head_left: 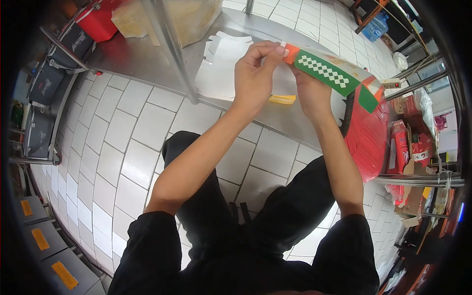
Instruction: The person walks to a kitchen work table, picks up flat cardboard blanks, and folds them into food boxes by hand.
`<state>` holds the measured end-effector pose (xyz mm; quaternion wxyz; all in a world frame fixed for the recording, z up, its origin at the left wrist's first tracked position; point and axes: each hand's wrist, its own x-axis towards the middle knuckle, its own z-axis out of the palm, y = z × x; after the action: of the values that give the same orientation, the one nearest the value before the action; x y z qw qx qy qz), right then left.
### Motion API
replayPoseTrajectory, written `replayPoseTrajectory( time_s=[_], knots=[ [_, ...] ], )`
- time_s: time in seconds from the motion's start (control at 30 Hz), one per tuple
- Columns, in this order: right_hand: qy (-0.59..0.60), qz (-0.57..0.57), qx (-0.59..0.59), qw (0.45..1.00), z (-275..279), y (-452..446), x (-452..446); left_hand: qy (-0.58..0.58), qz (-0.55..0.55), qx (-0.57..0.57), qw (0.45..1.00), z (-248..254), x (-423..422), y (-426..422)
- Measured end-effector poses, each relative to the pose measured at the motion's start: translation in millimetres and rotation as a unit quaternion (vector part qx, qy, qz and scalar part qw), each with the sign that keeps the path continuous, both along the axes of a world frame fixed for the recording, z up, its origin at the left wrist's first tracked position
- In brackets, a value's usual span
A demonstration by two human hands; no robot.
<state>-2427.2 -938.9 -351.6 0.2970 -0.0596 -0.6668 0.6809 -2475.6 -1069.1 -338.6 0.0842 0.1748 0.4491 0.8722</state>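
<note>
Up over the metal shelf, a printed cardboard box point(322, 72), green with white diamonds and an orange end, is held tilted in both hands. My left hand point(256, 73) pinches its orange corner between thumb and fingers. Below the green side, my right hand point(313, 92) supports the box from underneath; its fingertips are hidden behind the cardboard. A green flap hangs loose at the far right end. On the shelf left of my hands lies a white cardboard blank point(218, 66) with cut tabs. A yellow printed strip point(282, 100) shows between my wrists.
Close to my right forearm stands a red stack point(366, 135) of what looks like flat cardboard. A metal post point(172, 49) rises from the steel shelf point(132, 53). Dark bags point(46, 81) and a red container point(96, 22) are at left; a blue water jug point(375, 27) is far right.
</note>
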Motion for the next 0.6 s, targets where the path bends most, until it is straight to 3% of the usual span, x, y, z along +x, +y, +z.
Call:
replayPoseTrajectory(
  time_s=[0.1, 0.3, 0.4, 0.47, 0.53, 0.6],
  knots=[
    [0.0, -0.017, -0.001, 1.0, 2.4, 1.4, -0.1, -0.046, -0.055, 0.015, 0.997, -0.9, -2.8, -0.2],
    [0.008, 0.042, -0.049, 0.998, 10.9, -1.5, 2.8, 0.003, -0.056, 0.01, 0.998, -4.0, -3.0, 1.1],
    [-0.01, 0.033, 0.011, 0.999, -13.1, 24.3, 1.9, 0.144, -0.013, -0.054, 0.988, -4.0, 0.2, 1.2],
    [-0.021, 0.07, -0.026, 0.997, -11.9, 29.1, 6.0, 0.24, -0.001, -0.057, 0.969, -3.6, 1.6, 1.4],
    [-0.044, 0.086, -0.022, 0.995, -2.9, 26.4, 4.5, 0.254, 0.015, -0.071, 0.964, -1.5, 1.4, 0.7],
    [-0.029, 0.127, -0.115, 0.985, 16.3, -0.6, 7.6, 0.267, 0.027, -0.086, 0.959, -2.5, 1.0, 0.7]
  ],
)
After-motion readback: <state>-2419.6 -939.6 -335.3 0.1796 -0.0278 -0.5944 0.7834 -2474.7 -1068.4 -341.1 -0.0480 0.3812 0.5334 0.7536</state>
